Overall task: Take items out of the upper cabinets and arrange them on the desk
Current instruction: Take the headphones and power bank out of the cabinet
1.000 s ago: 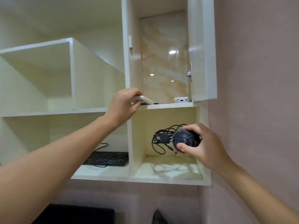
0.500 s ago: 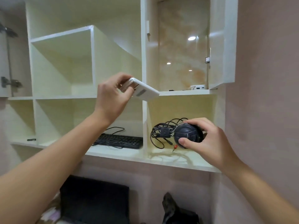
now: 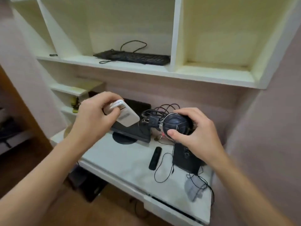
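My left hand point(image 3: 92, 119) grips a flat white device point(image 3: 126, 117) with a white cable, held tilted above the desk's point(image 3: 127, 162) back left part. My right hand point(image 3: 195, 129) holds a round black speaker point(image 3: 175, 126) with a bundle of black cables point(image 3: 156, 111) hanging off its left side, above the desk's back right. Both hands are in front of the cabinet's lower shelf point(image 3: 146, 70). A black keyboard point(image 3: 133, 57) lies in the shelf's middle compartment. The right compartment point(image 3: 216, 67) holds nothing.
On the desk stand a black monitor point(image 3: 132, 131), a black remote point(image 3: 155, 158), a black speaker box point(image 3: 185, 159) with thin wires and a grey object point(image 3: 193, 188) at the front right. A small dark item point(image 3: 53, 55) lies on the shelf's left. Walls close in right and left.
The view has dropped from the upper cabinets to the desk. Both hands have come down with the white device and the black speaker, out of the cabinet and over the desk.
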